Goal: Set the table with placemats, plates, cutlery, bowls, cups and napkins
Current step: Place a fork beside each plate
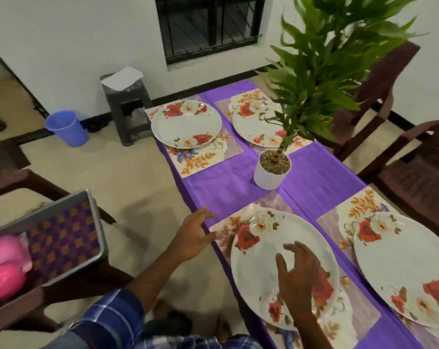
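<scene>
The nearest plate [258,273], in the lower middle of the frame, lies flat on its floral placemat [361,308] at the near left edge of the purple-covered tabletop [314,167]. The right hand [299,275] hovers over the near part of this plate. Its grip is spread and loose and pinches nothing; whether the fingertips touch the plate I cannot tell. The left hand [193,235] is just left of the same placemat, by the tabletop's edge, its grip also spread and empty.

Three more places match this one. A second plate [399,270] lies on its own mat [339,222] at lower right. In the upper middle, a far left plate [185,124] sits on a far left mat [203,159] and a far right plate [253,124] on a far right mat [226,104].

Placemats and plates look done for four places. No cutlery, bowls, cups or napkins show on the tabletop, so I judge that more than half the task is left.

At lower left a grey tray [97,222] holds pink vessels [9,253], too blurred to tell cups from bowls, and a purple-and-orange checked cloth [65,235]. These are probably the next things to fetch.

A potted plant [272,170] stands between the settings. A blue bucket [67,127] and a grey stool [127,102] stand on the floor at upper left.
</scene>
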Motion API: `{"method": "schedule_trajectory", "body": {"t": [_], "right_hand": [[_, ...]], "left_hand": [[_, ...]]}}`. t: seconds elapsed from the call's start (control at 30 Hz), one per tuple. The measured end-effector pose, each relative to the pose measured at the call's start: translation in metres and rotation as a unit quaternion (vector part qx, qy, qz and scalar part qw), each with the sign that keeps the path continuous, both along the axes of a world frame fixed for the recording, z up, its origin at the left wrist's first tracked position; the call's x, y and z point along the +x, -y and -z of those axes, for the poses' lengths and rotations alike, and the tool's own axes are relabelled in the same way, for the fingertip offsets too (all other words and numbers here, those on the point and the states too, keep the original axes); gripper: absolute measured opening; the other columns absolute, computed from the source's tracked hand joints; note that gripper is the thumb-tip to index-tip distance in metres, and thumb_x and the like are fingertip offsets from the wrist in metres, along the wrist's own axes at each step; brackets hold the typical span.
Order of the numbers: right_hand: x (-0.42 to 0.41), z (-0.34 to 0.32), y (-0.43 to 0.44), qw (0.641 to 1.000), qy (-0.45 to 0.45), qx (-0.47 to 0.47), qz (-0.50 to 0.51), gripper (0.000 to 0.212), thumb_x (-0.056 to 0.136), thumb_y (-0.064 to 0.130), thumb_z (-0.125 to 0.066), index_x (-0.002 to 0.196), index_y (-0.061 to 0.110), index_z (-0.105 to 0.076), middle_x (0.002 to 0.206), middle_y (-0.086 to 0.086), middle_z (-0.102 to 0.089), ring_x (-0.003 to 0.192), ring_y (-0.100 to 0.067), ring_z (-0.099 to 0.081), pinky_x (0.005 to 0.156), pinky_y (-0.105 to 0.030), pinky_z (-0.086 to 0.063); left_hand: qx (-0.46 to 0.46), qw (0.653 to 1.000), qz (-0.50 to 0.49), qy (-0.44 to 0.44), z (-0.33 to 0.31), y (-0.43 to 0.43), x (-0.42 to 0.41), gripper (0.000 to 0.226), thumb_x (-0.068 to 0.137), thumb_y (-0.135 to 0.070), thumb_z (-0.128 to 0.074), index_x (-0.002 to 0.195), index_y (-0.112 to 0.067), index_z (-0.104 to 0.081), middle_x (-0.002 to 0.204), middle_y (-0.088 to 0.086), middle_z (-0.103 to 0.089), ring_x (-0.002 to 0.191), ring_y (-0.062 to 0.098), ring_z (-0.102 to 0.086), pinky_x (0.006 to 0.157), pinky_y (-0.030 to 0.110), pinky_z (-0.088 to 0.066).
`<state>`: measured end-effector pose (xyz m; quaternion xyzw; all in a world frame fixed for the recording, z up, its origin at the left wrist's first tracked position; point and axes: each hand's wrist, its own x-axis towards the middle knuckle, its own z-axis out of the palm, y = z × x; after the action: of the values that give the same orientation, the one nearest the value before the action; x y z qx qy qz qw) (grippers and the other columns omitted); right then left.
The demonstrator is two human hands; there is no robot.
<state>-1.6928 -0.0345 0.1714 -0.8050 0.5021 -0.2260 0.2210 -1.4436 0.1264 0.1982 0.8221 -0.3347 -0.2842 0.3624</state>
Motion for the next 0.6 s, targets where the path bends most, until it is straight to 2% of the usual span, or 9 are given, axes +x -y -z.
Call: {"method": "schedule_trajectory", "body": {"t": [0.07, 0.17, 0.23, 0.3, 0.4, 0.5, 0.6], "right_hand": [[0.041, -0.006, -0.004, 0.998, 0.015, 0.001, -0.060, 0.027, 0.085, 0.028, -0.078, 0.108, 0.020, -0.068, 0.118, -0.008, -0.066, 0.115, -0.030, -0.056, 0.100, -0.049, -0.041], [0.101, -0.018, -0.016, 0.984, 0.006, -0.042, -0.170, 0.034, 0.095, 0.049, -0.053, 0.103, 0.019, -0.067, 0.105, -0.008, -0.069, 0.099, -0.031, -0.061, 0.088, -0.044, -0.048], [0.140, -0.031, -0.029, 0.976, 0.011, 0.018, -0.217, 0.033, 0.088, 0.050, -0.050, 0.100, 0.024, -0.066, 0.101, 0.001, -0.068, 0.097, -0.023, -0.059, 0.087, -0.033, -0.041], [0.174, -0.035, -0.046, 0.964, 0.004, 0.026, -0.264, 0.032, 0.083, 0.050, -0.054, 0.100, 0.026, -0.066, 0.102, 0.006, -0.066, 0.099, -0.020, -0.056, 0.086, -0.027, -0.034], [0.224, -0.031, -0.073, 0.940, -0.032, 0.027, -0.338, 0.035, 0.079, 0.050, -0.057, 0.104, 0.028, -0.066, 0.107, 0.008, -0.066, 0.104, -0.023, -0.056, 0.090, -0.032, -0.036], [0.264, -0.026, -0.103, 0.913, -0.076, 0.050, -0.398, 0.041, 0.079, 0.055, -0.054, 0.111, 0.032, -0.063, 0.115, 0.009, -0.061, 0.114, -0.020, -0.051, 0.091, -0.042, -0.043], [0.299, -0.026, -0.135, 0.885, -0.102, 0.062, -0.451, 0.037, 0.085, 0.049, -0.065, 0.118, 0.033, -0.060, 0.122, 0.013, -0.057, 0.122, -0.015, -0.043, 0.096, -0.039, -0.038]], "left_hand": [[0.004, 1.000, -0.021, 0.021, -0.005, -0.015, 0.019, 0.071, 0.073, -0.069, -0.062, 0.134, -0.032, -0.058, 0.155, -0.008, -0.044, 0.146, 0.013, -0.035, 0.119, 0.032, -0.029], [0.028, 0.998, -0.027, 0.054, -0.010, -0.036, 0.044, 0.063, 0.083, -0.058, -0.069, 0.139, -0.037, -0.052, 0.160, -0.006, -0.038, 0.150, 0.015, -0.029, 0.117, 0.031, -0.025], [0.035, 0.994, -0.056, 0.083, -0.010, -0.052, 0.063, 0.062, 0.088, -0.049, -0.073, 0.144, -0.035, -0.046, 0.159, -0.009, -0.039, 0.148, 0.015, -0.030, 0.115, 0.031, -0.027], [0.036, 0.990, -0.093, 0.097, -0.013, -0.067, 0.080, 0.070, 0.089, -0.047, -0.072, 0.149, -0.033, -0.039, 0.157, -0.008, -0.040, 0.147, 0.017, -0.033, 0.117, 0.035, -0.031], [0.064, 0.985, -0.130, 0.092, -0.015, -0.097, 0.106, 0.078, 0.092, -0.050, -0.068, 0.156, -0.032, -0.027, 0.163, -0.008, -0.031, 0.150, 0.019, -0.027, 0.122, 0.046, -0.029], [0.090, 0.981, -0.141, 0.095, -0.011, -0.135, 0.128, 0.079, 0.093, -0.053, -0.063, 0.157, -0.035, -0.020, 0.164, -0.008, -0.025, 0.152, 0.018, -0.021, 0.121, 0.047, -0.022], [0.107, 0.976, -0.162, 0.097, -0.005, -0.174, 0.145, 0.081, 0.092, -0.056, -0.061, 0.157, -0.033, -0.020, 0.163, -0.008, -0.025, 0.151, 0.019, -0.023, 0.118, 0.046, -0.025]]}}
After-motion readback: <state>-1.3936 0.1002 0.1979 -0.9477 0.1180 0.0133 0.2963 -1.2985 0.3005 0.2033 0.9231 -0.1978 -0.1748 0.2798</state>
